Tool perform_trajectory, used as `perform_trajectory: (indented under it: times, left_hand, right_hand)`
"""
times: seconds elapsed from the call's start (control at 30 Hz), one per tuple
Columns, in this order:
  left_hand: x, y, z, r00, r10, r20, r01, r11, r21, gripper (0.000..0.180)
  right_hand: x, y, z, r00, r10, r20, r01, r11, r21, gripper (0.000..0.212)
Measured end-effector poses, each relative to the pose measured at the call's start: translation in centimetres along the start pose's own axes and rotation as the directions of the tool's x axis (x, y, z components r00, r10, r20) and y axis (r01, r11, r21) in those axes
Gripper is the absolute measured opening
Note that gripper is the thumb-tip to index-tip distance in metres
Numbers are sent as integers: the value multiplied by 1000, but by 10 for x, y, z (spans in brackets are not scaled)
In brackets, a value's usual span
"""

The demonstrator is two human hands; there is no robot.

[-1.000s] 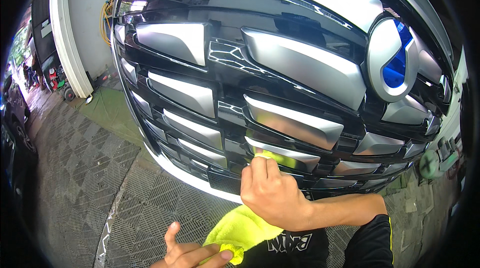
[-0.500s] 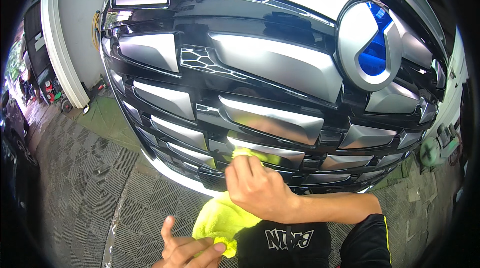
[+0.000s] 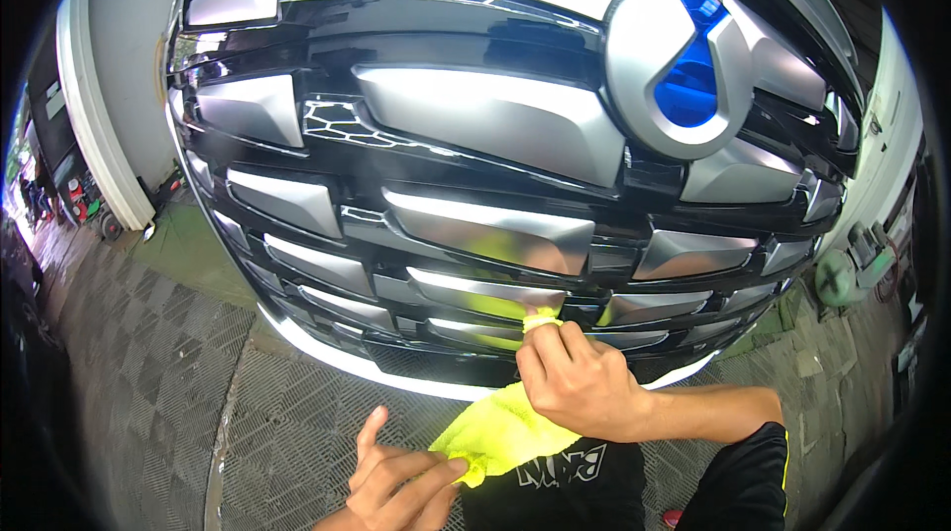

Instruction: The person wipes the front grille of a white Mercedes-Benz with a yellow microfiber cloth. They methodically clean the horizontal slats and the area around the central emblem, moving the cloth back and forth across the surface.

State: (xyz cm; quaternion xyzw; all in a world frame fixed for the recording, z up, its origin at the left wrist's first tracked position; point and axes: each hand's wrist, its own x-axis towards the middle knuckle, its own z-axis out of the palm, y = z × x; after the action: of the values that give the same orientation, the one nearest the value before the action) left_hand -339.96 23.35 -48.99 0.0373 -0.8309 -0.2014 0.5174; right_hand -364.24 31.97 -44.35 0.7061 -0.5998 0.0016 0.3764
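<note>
A bright yellow-green microfiber cloth [image 3: 505,429] stretches between my two hands, below the front grille of a car [image 3: 456,36]. My right hand [image 3: 584,382] grips one end and presses a bunched bit of it against the lower grille, by a silver trim piece [image 3: 485,291]. My left hand [image 3: 396,481], lower and to the left, pinches the other end between thumb and fingers, with one finger raised. The grille is glossy black with several rows of silver inserts. A round silver emblem with a blue centre [image 3: 680,65] sits at its upper right.
Patterned grey floor tiles [image 3: 158,372] spread below the car. A white door post [image 3: 99,115] stands at the left, near red equipment [image 3: 79,199] on the floor. Green machinery [image 3: 842,278] stands at the far right. White trim [image 3: 396,380] edges the bumper's bottom.
My right hand has moved right along the lower grille with its end of the cloth. My left hand has shifted right too, and the view has turned slightly, so the car appears further left.
</note>
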Motion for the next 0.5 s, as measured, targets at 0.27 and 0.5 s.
perform_trajectory:
  times: [0.27,0.5]
  left_hand:
    - [-10,4,3,999,-34,-5,33,999,-26,31]
    - [-11,0,-4,1000,13,-10,-14,997,-82,33]
  right_hand:
    - [0,6,-17,993,-13,119,18,999,-45,14]
    - [23,27,-37,983,-55,176,63,997,-44,13]
